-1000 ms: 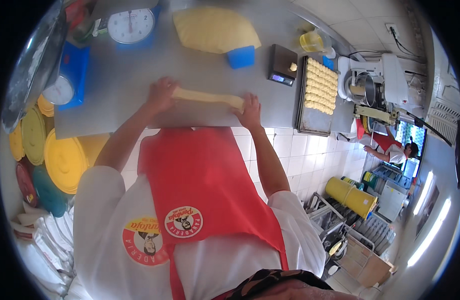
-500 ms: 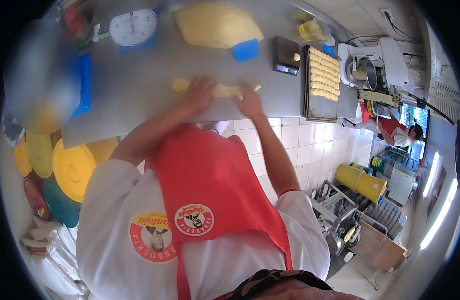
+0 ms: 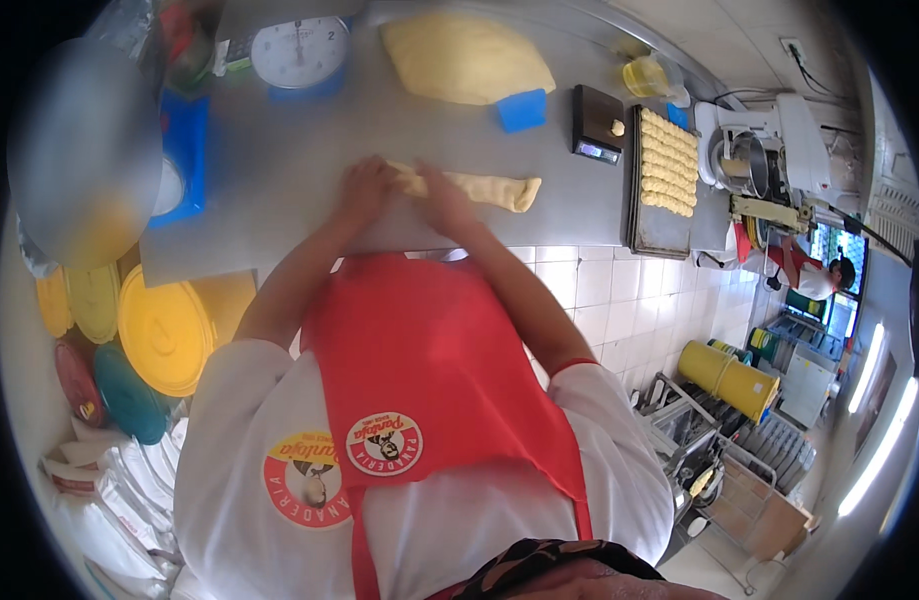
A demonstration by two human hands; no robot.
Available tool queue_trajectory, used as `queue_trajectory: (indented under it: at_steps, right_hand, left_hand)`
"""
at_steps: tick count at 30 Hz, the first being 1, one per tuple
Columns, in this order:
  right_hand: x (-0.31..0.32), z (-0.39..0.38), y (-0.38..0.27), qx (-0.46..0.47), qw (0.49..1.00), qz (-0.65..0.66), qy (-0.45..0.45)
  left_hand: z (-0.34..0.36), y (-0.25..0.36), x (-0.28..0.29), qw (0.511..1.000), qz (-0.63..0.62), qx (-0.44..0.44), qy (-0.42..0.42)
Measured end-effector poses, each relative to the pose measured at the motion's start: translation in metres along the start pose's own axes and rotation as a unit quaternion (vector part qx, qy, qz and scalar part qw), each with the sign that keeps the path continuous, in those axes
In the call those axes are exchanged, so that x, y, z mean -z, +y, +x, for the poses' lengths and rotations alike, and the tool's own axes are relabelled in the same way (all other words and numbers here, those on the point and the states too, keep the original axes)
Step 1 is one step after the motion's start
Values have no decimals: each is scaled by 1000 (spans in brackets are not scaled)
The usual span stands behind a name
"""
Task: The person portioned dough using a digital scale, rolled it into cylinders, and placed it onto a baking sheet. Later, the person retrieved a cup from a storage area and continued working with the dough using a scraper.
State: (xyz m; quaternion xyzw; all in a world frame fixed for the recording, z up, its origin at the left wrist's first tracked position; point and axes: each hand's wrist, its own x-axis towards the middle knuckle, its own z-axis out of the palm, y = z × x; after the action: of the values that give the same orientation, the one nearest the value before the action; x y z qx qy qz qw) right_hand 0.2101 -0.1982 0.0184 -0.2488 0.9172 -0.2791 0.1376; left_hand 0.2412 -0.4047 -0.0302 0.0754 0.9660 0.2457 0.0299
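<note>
A long flattened strip of pale yellow dough (image 3: 499,190) lies crosswise on the steel table (image 3: 279,215) in front of me. At its left end, my left hand (image 3: 365,190) has its fingers bent around the dough's tip. My right hand (image 3: 445,203) is close beside it, fingers closed on the strip a little further right. The strip's right part lies free on the metal, its surface dented. Beyond it rest a large slab of dough (image 3: 464,60) and a blue scraper (image 3: 522,111) touching the slab's near edge.
A digital scale (image 3: 597,112) bearing a small dough piece stands right of the scraper. Beside it, a dark baking tray (image 3: 661,238) holds rows of dough pieces. A dial scale (image 3: 299,52) is at the back left. Another person (image 3: 804,270) stands far right, beyond a mixer (image 3: 744,160).
My right hand has moved left from the strip's right end to near my left hand. My left hand has shifted to the strip's left end. The view has swung slightly left.
</note>
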Motion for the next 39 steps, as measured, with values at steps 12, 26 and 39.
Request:
queue_trajectory:
  at_steps: [12, 26, 39]
  right_hand:
    - [-26, -14, 88, -100, 991, -39, 77]
    - [23, -40, 90, -76, 977, -140, 141]
    - [58, -57, 152, -233, 962, 24, 142]
  left_hand:
    - [49, 63, -11, 988, 130, 79, 7]
    - [81, 74, -59, 967, 114, -185, -136]
    - [122, 134, -106, 974, 175, -142, 0]
